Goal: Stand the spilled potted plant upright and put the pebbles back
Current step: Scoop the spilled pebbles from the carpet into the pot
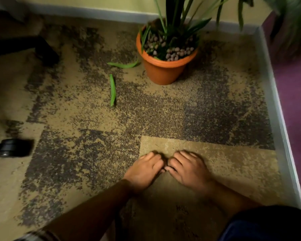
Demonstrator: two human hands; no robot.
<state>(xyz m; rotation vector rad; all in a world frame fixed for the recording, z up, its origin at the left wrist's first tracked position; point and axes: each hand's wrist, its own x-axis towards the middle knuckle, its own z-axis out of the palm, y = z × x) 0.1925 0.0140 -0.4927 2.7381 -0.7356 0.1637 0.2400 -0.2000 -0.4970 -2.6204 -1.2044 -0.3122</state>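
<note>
Seen from above, a person's two hands rest side by side on a speckled carpet. The left hand [143, 171] and right hand [188, 168] lie palm down, fingers curled toward each other and nearly touching, as if raking something together; whether they hold pebbles cannot be seen. The orange pot [163, 68] already stands upright, well ahead of both hands and near the wall, with pebbles [179, 53] heaped inside under the plant. Both hands sit about equally far from it. Two loose leaves [113, 90] lie on the carpet, left of the pot.
</note>
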